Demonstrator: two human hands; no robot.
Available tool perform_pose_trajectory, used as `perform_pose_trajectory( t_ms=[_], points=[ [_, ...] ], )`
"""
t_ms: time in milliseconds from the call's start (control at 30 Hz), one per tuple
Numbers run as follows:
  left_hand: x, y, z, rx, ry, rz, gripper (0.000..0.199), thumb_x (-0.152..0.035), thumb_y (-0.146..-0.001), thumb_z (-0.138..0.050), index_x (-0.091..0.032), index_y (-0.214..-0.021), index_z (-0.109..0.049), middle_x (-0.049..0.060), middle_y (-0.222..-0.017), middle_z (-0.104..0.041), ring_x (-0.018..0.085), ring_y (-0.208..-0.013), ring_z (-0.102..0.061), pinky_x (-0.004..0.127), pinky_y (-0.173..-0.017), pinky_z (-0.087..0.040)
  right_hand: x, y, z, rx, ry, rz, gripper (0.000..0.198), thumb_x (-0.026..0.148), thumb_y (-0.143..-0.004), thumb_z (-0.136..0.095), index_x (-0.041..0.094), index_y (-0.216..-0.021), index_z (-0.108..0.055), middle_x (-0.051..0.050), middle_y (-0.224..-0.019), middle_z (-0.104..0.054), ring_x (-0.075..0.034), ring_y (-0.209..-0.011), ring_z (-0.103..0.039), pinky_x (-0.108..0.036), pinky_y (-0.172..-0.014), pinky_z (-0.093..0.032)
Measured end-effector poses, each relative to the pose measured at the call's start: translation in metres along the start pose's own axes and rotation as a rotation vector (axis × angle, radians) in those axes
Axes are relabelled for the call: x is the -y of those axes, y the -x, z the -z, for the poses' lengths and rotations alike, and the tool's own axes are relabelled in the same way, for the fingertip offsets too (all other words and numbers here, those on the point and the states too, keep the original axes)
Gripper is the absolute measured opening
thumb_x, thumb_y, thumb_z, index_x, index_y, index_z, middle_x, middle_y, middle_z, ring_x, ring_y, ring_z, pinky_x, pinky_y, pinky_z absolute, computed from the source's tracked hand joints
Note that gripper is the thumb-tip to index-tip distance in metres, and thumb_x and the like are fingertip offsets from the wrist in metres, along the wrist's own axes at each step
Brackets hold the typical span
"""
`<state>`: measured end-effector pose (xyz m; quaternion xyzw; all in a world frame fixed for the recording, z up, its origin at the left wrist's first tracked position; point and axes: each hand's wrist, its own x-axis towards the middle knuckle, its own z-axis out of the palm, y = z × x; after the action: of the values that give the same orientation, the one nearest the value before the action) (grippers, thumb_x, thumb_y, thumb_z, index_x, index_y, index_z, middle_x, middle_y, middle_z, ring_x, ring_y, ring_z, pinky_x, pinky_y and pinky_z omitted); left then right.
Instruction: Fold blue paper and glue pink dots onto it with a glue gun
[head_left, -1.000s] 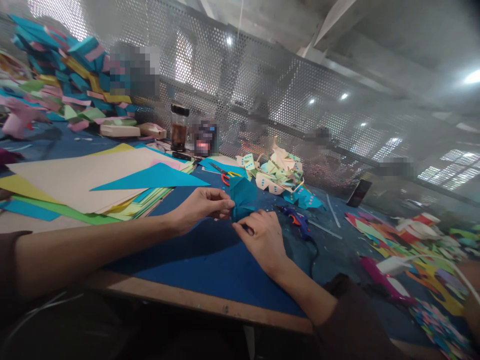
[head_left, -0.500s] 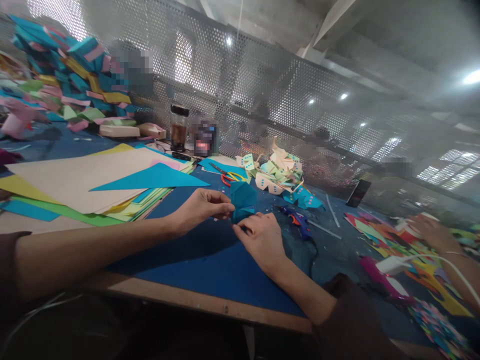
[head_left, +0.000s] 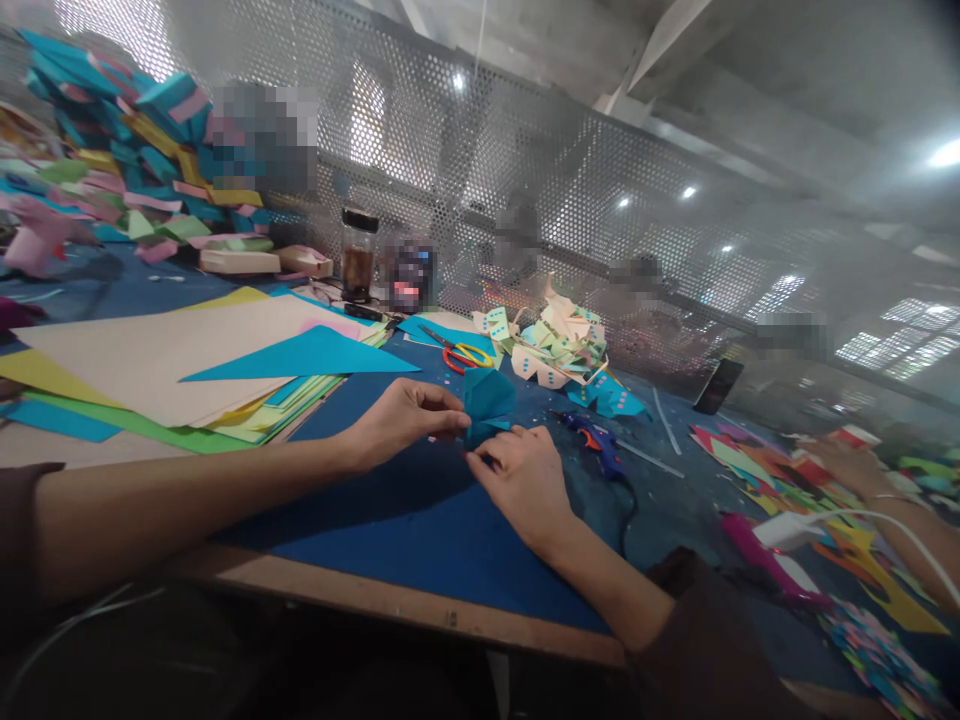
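Observation:
A folded piece of blue paper [head_left: 487,393] is held up just above the blue tabletop, between my two hands. My left hand [head_left: 409,415] pinches its left edge between thumb and fingertips. From below and to the right, my right hand [head_left: 525,475] grips its lower edge, with fingers bent; part of the fold is hidden there. Beyond the paper lie scissors [head_left: 466,356] with red and yellow handles. A blue glue gun [head_left: 596,445] with an orange trigger rests to the right of my right hand.
Coloured paper sheets [head_left: 165,350] are stacked on the left. Folded dotted paper pieces [head_left: 562,340] are heaped at the back, near a jar of brown drink [head_left: 358,255]. A standing phone [head_left: 718,387], a pink power strip [head_left: 776,565] and another person's hand [head_left: 851,460] are on the right.
The blue paper has tilted slightly in my fingers, and its top edge sits a little lower. My hands have barely moved. The other person's hand on the right has shifted with a red-and-white item.

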<state>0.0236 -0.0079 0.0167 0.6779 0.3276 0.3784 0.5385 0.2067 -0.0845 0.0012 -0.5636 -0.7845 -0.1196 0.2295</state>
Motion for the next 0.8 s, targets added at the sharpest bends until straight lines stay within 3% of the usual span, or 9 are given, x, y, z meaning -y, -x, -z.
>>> perform_pose_trajectory(
  t_ms=[333, 500, 633, 733, 800],
  points=[
    [0.005, -0.002, 0.0, 0.009, -0.04, -0.026, 0.023, -0.039, -0.072, -0.078, -0.016, -0.074, -0.073, 0.002, -0.067, -0.07, 0.013, -0.065, -0.063, 0.022, -0.058, -0.046, 0.0, 0.001, -0.002, -0.016, 0.018, 0.033, 0.024, 0.028, -0.092, -0.067, 0.023, -0.07, -0.073, 0.002, -0.072, -0.074, -0.016, -0.073, -0.062, -0.036, -0.077, -0.029],
    [0.0, -0.001, 0.001, -0.019, 0.074, 0.014, 0.023, -0.037, -0.071, -0.08, -0.015, -0.074, -0.073, 0.002, -0.067, -0.071, 0.012, -0.064, -0.063, 0.023, -0.063, -0.051, 0.002, 0.001, 0.003, -0.06, -0.038, 0.02, 0.021, 0.033, -0.094, -0.065, 0.023, -0.076, -0.071, 0.001, -0.07, -0.069, -0.017, -0.073, -0.059, -0.035, -0.074, -0.029],
    [-0.007, -0.002, 0.004, -0.094, 0.214, 0.047, 0.02, -0.032, -0.07, -0.083, -0.014, -0.07, -0.072, 0.001, -0.065, -0.069, 0.011, -0.062, -0.063, 0.023, -0.065, -0.054, 0.002, 0.0, 0.007, -0.166, -0.245, -0.151, 0.02, 0.041, -0.092, -0.066, 0.022, -0.096, -0.063, 0.003, -0.067, -0.059, -0.016, -0.066, -0.055, -0.032, -0.072, -0.036],
    [-0.009, -0.004, 0.007, -0.123, 0.276, 0.052, 0.02, -0.031, -0.072, -0.083, -0.015, -0.069, -0.072, 0.0, -0.064, -0.068, 0.011, -0.062, -0.064, 0.023, -0.066, -0.055, -0.004, -0.002, 0.004, -0.222, -0.509, -0.327, 0.041, 0.048, -0.087, -0.068, 0.02, -0.113, -0.052, 0.001, -0.081, -0.06, -0.016, -0.067, -0.056, -0.03, -0.068, -0.043],
    [-0.008, -0.005, 0.009, -0.128, 0.311, 0.058, 0.019, -0.03, -0.072, -0.083, -0.015, -0.069, -0.073, 0.0, -0.065, -0.068, 0.011, -0.064, -0.065, 0.023, -0.068, -0.056, -0.009, -0.005, 0.001, -0.19, -0.688, -0.402, 0.055, 0.052, -0.083, -0.07, 0.019, -0.121, -0.049, -0.003, -0.091, -0.063, -0.016, -0.07, -0.058, -0.029, -0.067, -0.047]
  ],
)
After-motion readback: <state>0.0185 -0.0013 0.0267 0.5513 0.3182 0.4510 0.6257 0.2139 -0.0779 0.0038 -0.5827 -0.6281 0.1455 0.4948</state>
